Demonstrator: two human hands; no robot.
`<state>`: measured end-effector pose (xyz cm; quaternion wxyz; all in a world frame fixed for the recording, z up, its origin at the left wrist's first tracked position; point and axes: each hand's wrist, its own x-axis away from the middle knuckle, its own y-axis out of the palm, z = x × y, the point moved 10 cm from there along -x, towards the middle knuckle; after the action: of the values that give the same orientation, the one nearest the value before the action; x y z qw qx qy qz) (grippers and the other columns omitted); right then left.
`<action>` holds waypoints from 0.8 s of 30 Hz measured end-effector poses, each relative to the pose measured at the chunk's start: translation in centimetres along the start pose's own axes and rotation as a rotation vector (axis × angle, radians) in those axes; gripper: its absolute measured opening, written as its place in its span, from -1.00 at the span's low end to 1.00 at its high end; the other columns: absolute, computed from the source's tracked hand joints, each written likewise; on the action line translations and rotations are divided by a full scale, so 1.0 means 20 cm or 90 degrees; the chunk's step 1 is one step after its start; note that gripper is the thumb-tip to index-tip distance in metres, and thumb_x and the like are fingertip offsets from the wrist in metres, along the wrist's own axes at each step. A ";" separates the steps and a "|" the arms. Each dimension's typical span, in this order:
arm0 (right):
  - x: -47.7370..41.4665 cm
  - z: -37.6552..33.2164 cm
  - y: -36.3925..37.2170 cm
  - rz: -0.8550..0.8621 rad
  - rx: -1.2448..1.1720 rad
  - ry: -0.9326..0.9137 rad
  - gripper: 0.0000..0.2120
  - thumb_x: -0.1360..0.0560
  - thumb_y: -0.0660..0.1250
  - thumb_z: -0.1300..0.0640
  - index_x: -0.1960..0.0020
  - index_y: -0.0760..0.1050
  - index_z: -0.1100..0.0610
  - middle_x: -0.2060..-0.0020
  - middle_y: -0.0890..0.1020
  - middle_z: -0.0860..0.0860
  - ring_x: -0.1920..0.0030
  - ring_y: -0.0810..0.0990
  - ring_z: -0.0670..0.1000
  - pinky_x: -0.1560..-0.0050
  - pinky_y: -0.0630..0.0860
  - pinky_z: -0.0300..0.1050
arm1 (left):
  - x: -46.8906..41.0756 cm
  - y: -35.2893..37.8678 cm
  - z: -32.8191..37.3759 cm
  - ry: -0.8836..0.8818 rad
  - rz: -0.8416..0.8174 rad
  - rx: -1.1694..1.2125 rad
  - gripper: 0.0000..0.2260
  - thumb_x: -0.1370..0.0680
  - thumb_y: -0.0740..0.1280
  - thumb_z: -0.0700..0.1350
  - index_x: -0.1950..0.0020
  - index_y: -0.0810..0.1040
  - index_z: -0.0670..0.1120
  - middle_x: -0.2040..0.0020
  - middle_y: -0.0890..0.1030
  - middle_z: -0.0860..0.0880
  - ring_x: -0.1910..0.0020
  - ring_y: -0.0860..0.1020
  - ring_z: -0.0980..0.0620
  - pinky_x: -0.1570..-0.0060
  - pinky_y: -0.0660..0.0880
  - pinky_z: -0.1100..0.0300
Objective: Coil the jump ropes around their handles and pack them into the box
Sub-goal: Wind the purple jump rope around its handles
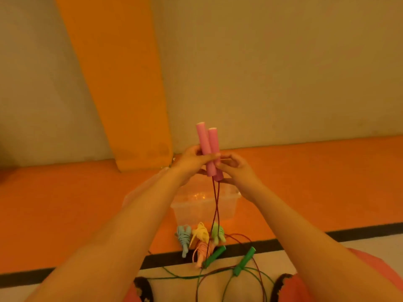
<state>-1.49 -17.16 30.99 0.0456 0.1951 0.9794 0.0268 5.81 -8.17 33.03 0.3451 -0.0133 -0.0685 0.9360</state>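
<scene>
Fingers (208, 158) of the left hand (190, 161) curl round two pink handles (206, 140), held upright side by side. The right hand (238, 173) pinches their bottom ends. Their red rope (216, 203) hangs down in front of the clear box (196, 211) on the orange floor (65, 203), beside four coiled ropes (200, 234).

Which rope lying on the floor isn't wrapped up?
The dark green rope: its cord sprawls loose, while the blue, yellow, orange and light green ones are bundles.

Dim, orange-tinted light, soft overall blur, wide-angle bending at edges.
</scene>
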 end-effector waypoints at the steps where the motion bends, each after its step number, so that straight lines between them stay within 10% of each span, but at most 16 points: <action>1: 0.02 -0.09 0.00 -0.001 -0.013 -0.016 -0.85 -0.52 0.34 0.24 -0.08 0.48 0.14 0.09 0.65 0.02 0.14 0.66 -0.03 0.18 0.64 -0.07 | 0.01 0.01 0.09 0.020 0.007 -0.006 -0.77 -0.55 0.36 -0.14 -0.18 0.44 -0.07 0.04 0.59 -0.04 0.14 0.57 0.04 0.31 0.53 0.21; 9: 0.17 -0.17 0.11 -0.047 -0.141 0.003 -0.69 -0.44 0.38 0.08 -0.10 0.47 0.23 0.08 0.65 0.13 0.06 0.65 0.06 0.02 0.56 -0.09 | 0.14 0.09 0.41 0.134 0.054 0.030 -0.85 -0.61 0.27 -0.15 -0.17 0.44 -0.10 0.14 0.60 0.00 0.22 0.54 0.11 0.32 0.50 0.32; 14: 0.34 0.27 0.19 -0.165 0.288 0.102 -0.85 -0.59 0.23 0.03 -0.11 0.49 0.03 -0.02 0.64 -0.04 -0.13 0.57 -0.05 -0.25 0.42 -0.06 | 0.20 -0.01 0.44 0.136 0.105 0.162 -0.76 -0.62 0.24 -0.16 -0.27 0.37 -0.16 0.15 0.60 -0.08 0.22 0.62 -0.01 0.16 0.57 0.01; 24: 0.24 0.34 -0.03 0.028 0.248 0.117 -0.85 -0.63 0.12 0.21 0.06 0.44 0.14 0.16 0.58 0.05 0.22 0.53 0.00 0.26 0.47 -0.18 | 0.23 -0.43 0.27 0.110 0.261 0.166 -0.65 -0.52 0.39 -0.19 -0.29 0.47 -0.14 0.07 0.58 -0.04 0.16 0.54 0.05 0.17 0.51 0.17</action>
<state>-5.54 -15.60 23.89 -0.0828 0.2180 0.9616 -0.1446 7.47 0.70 39.75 0.1513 -0.0620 0.0866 0.9827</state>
